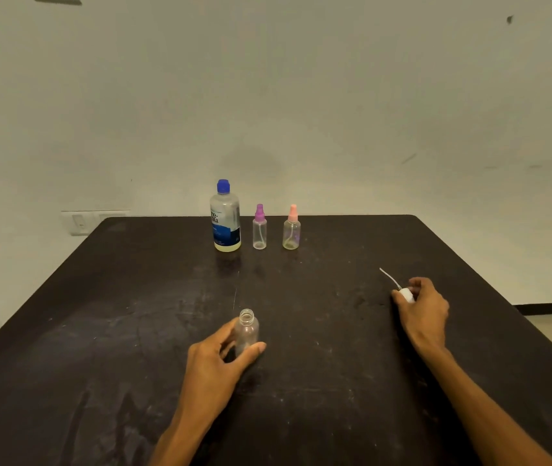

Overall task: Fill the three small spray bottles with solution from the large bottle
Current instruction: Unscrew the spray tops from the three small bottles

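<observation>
A scuffed dark surface (133, 331) against a pale wall (268, 95); left hand (214, 364) grips an uncapped clear small bottle (247, 329), right hand (424, 307) clasps a white spray cap (405, 294).

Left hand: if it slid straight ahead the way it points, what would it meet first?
Probably the purple-capped spray bottle, or it slips between that and the pink-capped one; depth is unclear. The left hand holds the open small bottle.

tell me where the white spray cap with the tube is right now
In the head view the white spray cap is in the right hand at the right of the dark table, its tube pointing toward the far edge, well right of the open bottle.
</observation>
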